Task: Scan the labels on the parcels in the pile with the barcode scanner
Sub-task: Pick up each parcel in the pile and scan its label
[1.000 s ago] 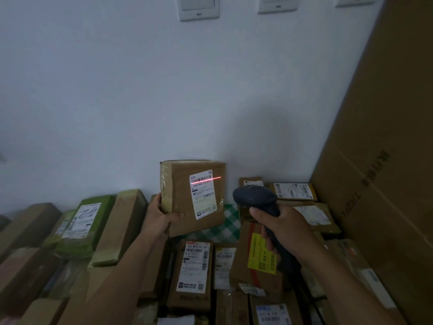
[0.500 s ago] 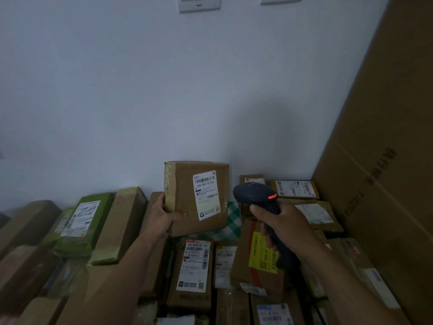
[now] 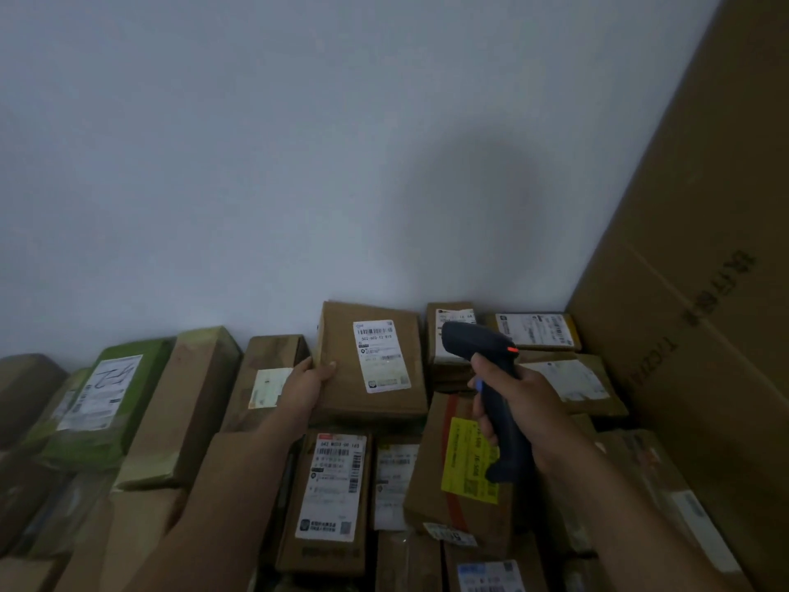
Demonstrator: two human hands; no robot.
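Observation:
A brown cardboard parcel [image 3: 341, 378] with a white barcode label [image 3: 380, 355] lies tilted back on the pile by the wall. My left hand [image 3: 305, 384] grips its left edge, thumb on the front face. My right hand [image 3: 518, 399] holds the dark barcode scanner [image 3: 482, 361] by its handle, just right of the parcel. The scanner's head points toward the wall, and a small orange light glows on it. No red scan line shows on the label.
Several labelled parcels fill the pile below: a green one [image 3: 128, 378] at the left, one with a yellow label [image 3: 467, 459] under the scanner, one with a long white label [image 3: 331, 484] in the middle. A tall cardboard sheet [image 3: 704, 292] stands at the right. A white wall [image 3: 299, 164] is behind.
The red scan line on the label has gone out. My left hand has lowered the parcel from upright onto the pile against the wall. The scanner has stayed beside it.

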